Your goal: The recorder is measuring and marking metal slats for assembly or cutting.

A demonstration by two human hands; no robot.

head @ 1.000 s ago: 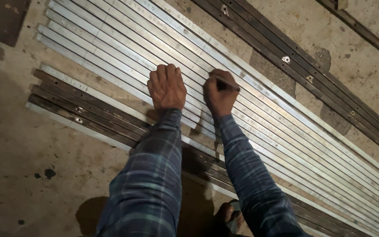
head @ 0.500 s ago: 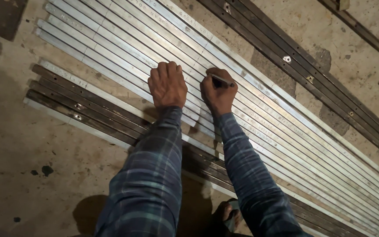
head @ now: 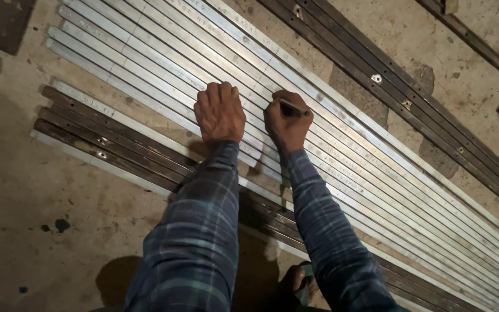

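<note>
Left hand (head: 219,112) flat, fingers pressed together, pinning the silver aluminium strips (head: 163,52) laid side by side on the concrete floor (head: 30,190); right hand (head: 287,124) pinches a pen (head: 293,106) mid-row, marking looks partway, nearer strips apparently unmarked.

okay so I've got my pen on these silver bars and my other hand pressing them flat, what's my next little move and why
Probably draw the pen a short way across to the next of the silver bars. The right hand has its tip down on one, while the left hand lies flat, steadying the row.
</note>
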